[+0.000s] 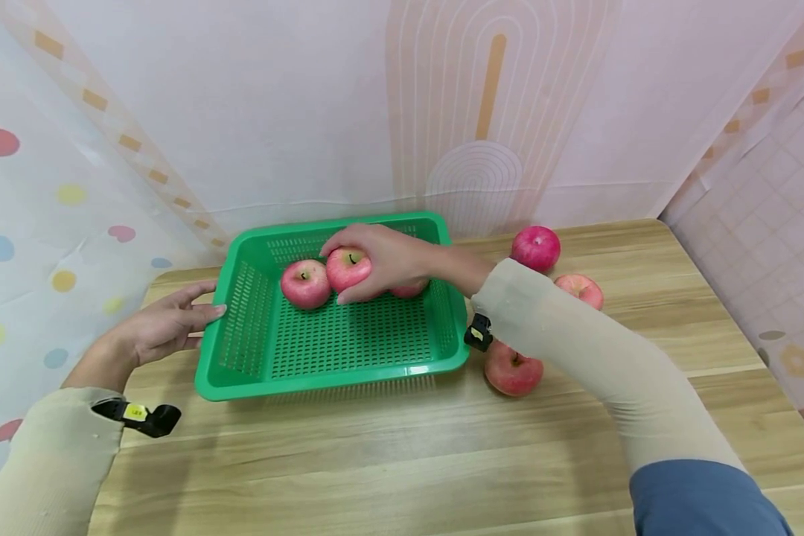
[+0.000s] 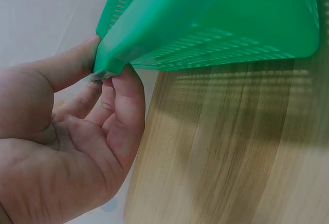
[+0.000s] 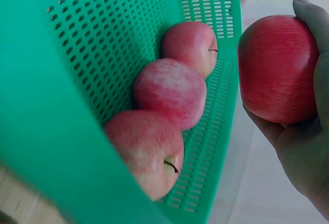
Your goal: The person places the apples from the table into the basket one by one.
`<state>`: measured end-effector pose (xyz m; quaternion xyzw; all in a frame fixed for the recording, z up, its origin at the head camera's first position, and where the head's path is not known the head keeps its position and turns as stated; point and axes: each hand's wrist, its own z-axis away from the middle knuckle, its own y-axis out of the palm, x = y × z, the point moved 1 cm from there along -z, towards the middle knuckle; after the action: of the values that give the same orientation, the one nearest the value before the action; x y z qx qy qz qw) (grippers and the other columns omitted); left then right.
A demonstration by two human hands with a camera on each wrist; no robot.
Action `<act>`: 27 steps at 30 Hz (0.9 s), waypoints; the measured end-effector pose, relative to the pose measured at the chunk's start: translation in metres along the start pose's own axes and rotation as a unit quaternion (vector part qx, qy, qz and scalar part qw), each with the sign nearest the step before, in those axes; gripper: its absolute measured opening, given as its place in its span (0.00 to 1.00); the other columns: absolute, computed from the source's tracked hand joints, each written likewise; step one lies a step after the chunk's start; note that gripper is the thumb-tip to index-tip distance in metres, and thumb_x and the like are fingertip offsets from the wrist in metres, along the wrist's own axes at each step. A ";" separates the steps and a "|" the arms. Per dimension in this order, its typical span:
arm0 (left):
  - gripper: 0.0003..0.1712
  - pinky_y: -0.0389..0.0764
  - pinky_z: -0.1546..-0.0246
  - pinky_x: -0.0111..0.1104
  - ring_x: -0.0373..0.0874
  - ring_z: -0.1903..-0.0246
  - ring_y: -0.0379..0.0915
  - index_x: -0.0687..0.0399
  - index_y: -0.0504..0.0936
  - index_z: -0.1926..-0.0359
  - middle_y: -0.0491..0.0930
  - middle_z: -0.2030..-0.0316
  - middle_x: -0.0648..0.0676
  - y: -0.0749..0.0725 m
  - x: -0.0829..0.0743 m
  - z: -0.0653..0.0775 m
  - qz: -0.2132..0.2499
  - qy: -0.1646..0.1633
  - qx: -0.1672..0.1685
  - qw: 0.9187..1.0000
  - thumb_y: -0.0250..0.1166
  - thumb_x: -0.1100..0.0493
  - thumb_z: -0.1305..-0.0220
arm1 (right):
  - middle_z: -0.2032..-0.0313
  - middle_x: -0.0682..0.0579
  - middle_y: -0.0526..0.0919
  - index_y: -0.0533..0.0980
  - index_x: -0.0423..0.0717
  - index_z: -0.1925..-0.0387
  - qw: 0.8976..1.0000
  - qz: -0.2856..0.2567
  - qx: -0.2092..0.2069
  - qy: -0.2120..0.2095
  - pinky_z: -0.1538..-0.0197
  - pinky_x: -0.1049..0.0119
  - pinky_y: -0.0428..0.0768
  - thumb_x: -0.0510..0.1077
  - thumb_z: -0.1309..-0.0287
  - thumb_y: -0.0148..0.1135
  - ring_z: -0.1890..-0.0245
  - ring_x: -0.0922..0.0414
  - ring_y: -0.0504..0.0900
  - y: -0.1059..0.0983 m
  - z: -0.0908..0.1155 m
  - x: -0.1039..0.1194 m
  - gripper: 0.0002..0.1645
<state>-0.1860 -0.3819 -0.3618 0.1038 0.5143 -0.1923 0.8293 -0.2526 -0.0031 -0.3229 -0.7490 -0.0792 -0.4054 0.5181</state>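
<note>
My left hand (image 1: 170, 324) pinches the left rim of a green plastic basket (image 1: 335, 383); in the left wrist view the thumb lies over the rim and the fingers curl beneath it. Above the basket, my right hand (image 1: 391, 260) grips a red apple (image 3: 277, 70) around its sides, clear of the apples below. Three more apples sit in a row along the basket's far side: one by the far end (image 3: 191, 48), a middle apple (image 3: 170, 93) and a near apple (image 3: 146, 149). From the head, the right hand partly hides this row.
Right of the basket, a dark pink apple (image 1: 536, 248), a paler apple (image 1: 579, 289) and a red apple (image 1: 513, 371) lie on the wooden table (image 1: 375, 469). My right forearm crosses over that side. A patterned wall covering (image 1: 295, 112) rises behind the table.
</note>
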 end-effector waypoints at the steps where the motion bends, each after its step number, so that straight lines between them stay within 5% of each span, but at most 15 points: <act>1: 0.21 0.87 0.58 0.37 0.43 0.58 0.86 0.36 0.60 0.36 0.86 0.56 0.50 0.000 0.000 0.000 -0.001 0.000 0.000 1.000 0.51 0.64 0.19 | 0.43 0.55 0.79 0.76 0.46 0.38 1.000 -0.002 0.001 -0.003 0.43 0.71 0.75 0.56 0.50 0.80 0.45 0.61 0.74 0.002 -0.002 0.000 0.40; 27: 0.22 0.87 0.58 0.37 0.43 0.57 0.85 0.37 0.58 0.34 0.86 0.55 0.49 -0.002 0.001 0.004 0.000 0.000 0.005 1.000 0.51 0.64 0.19 | 0.45 0.56 0.79 0.75 0.46 0.36 0.997 -0.024 0.065 -0.028 0.52 0.73 0.79 0.55 0.49 0.79 0.49 0.61 0.74 0.039 -0.044 0.005 0.41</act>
<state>-0.1829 -0.3854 -0.3604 0.1079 0.5137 -0.1953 0.8284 -0.2513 -0.0589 -0.3420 -0.7228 -0.1383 -0.3905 0.5531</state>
